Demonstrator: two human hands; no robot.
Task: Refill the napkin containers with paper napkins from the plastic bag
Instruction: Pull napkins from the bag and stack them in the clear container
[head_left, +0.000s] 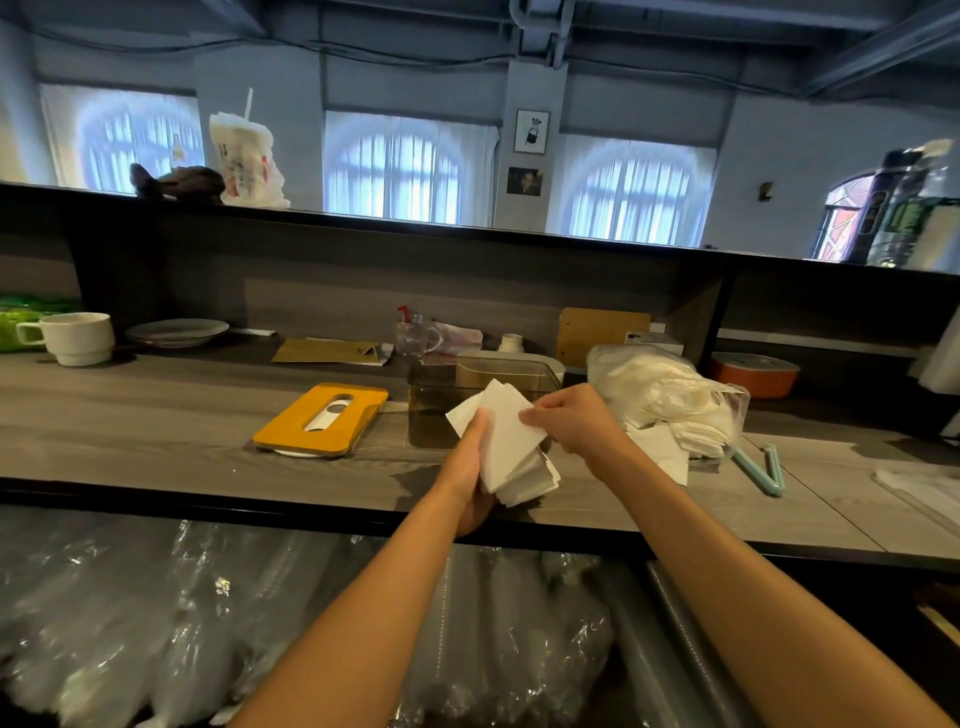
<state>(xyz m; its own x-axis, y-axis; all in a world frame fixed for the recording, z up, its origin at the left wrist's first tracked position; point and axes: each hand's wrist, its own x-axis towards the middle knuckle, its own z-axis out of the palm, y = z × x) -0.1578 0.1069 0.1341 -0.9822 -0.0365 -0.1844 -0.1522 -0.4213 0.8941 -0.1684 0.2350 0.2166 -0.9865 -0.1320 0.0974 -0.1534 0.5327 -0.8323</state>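
White paper napkins (511, 447), in a thick stack, sit in the left hand (470, 470), whose fingers curl round the stack from below. Right hand (574, 421) pinches the stack's upper right corner between thumb and fingertips. Just beyond the fingers stands a clear napkin container (441, 400), uncovered; its yellow lid (322, 418) lies to the left on the wooden counter (130, 415). Right of the fingers rests the plastic bag (670, 395) holding more napkins.
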